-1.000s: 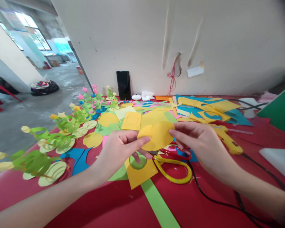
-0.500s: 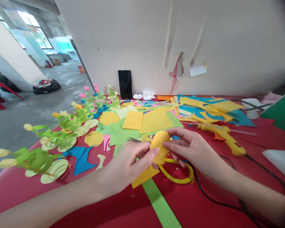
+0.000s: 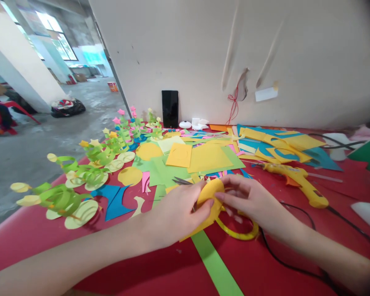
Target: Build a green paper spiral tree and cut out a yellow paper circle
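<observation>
My left hand [image 3: 179, 211] is closed on a yellow paper disc [image 3: 212, 190], thumb on the near face. On the disc's right edge, the thumb and fingers of my right hand [image 3: 253, 199] pinch it too. The disc is tilted and looks slightly curved. Beneath my hands lie scissors with a yellow handle [image 3: 239, 235]; dark blades stick out beyond my left hand, and the middle is hidden. A yellow paper piece [image 3: 200, 229] lies partly covered under my left hand, beside a green paper strip [image 3: 214, 259].
Spiral green paper plants [image 3: 60, 199] line the table's left side. A yellow glue gun [image 3: 299, 181] with a black cord lies at right. Sheets and offcuts [image 3: 209, 158] cover the back, where a phone [image 3: 170, 109] leans against the white wall.
The view has swung slightly left, so things sit farther right. The yellow disc has turned and tilted between my fingers, and both hands still hold it.
</observation>
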Available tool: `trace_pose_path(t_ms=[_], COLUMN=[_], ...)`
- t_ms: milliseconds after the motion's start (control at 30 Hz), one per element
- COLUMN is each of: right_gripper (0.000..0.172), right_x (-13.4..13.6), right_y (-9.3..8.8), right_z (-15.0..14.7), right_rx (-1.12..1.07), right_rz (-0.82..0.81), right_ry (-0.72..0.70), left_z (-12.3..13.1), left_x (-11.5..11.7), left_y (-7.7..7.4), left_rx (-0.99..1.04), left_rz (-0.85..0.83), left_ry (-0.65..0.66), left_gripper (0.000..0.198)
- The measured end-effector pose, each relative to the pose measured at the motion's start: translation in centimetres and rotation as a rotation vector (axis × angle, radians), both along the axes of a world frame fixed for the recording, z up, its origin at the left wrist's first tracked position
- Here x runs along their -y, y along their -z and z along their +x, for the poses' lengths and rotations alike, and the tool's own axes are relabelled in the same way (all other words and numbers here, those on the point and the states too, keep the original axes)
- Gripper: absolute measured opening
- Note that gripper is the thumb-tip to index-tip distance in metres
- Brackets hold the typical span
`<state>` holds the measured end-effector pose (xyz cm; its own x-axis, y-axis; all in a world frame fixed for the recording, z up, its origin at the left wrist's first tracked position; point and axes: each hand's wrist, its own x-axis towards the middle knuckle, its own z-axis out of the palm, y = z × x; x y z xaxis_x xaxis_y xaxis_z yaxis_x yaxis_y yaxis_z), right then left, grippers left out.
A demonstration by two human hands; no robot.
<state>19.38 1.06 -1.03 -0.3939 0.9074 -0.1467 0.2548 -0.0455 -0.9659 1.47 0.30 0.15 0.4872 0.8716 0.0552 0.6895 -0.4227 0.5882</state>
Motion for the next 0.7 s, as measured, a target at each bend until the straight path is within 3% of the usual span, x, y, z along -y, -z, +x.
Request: trace_pose_path(t_ms=[133,300,400,467,533,600,667,700], right_gripper=[0.013,0.009,0.009,0.01,0.012,0.013,0.012,0.011], right_x=[-0.7,-0.7,-0.5,-0.4,-0.6,-1.0,-2.0,-2.6], right_y=[0.8,2.0,2.1,2.0,1.8,1.4,0.9,0.6], right_z=[0.1,0.0,0.0,-0.1,-0.4,-1.4,-3.4,-4.6], right_rx=[0.174,0.28,0.305,0.318,0.335,0.358,0.38,0.389], right_rz=[0.281,0.357,0.413,0.452,0.498,0.555,0.627,0.671], right_ry=[0.073,-0.007,-0.006,0.013,0.032,0.023,-0.023,-0.057], left_z=[-0.3,-0.4,-0.1,0.0,-0.1,-0.6,-1.3,-1.6], left_x=[-1.0,-1.7,-1.2,-0.3,0.9,2.4,3.7,4.2], left_y=[0.9,2.2,1.7,0.8,0.0,-0.1,0.7,1.3], left_rx=[0.047,0.015,0.012,0.031,0.056,0.048,-0.046,-0.075], left_rz=[0.031,0.039,0.105,0.234,0.491,0.713,0.667,0.638], left_ry=[-0.06,-0.009,0.023,0.058,0.192,0.414,0.706,0.774], left_gripper=[0.028,0.03,0.033,0.03,0.021,0.011,0.013,0.006])
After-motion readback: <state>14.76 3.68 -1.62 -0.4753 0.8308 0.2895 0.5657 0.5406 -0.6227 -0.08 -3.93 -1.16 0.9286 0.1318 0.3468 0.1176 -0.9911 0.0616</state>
